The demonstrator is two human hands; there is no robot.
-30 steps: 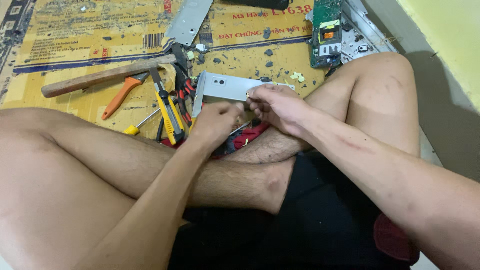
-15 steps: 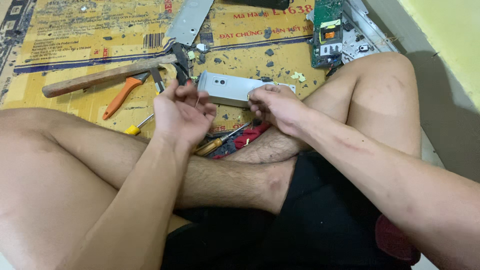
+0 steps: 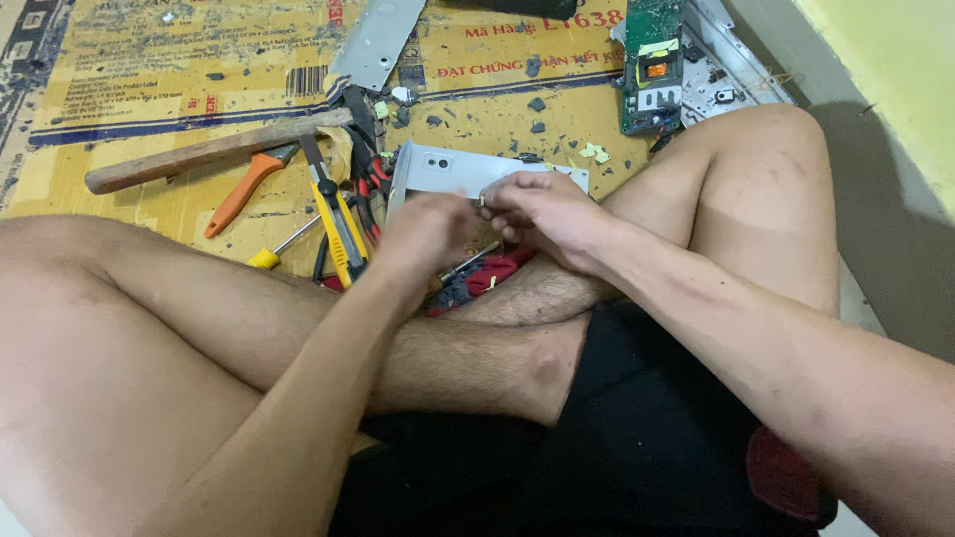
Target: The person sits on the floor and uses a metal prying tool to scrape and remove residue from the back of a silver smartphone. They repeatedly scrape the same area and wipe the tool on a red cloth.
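Note:
A grey metal plate lies on the cardboard in front of my crossed legs. My right hand grips its near edge, fingertips pinched on a small brass-coloured bit. My left hand is curled against the same edge, touching the right hand's fingertips. Its back faces the camera, so what its fingers hold is hidden. A screwdriver with a dark shaft and a red cloth lie just below both hands, on my leg.
Tools lie to the left on the printed cardboard: a wooden-handled hammer, orange-handled pliers, a yellow utility knife and a yellow-handled screwdriver. A metal strip, a green circuit board and small debris lie farther back.
My left hand was raised over the tools half a second ago and has come back right to the plate's edge. The right hand stayed on the plate.

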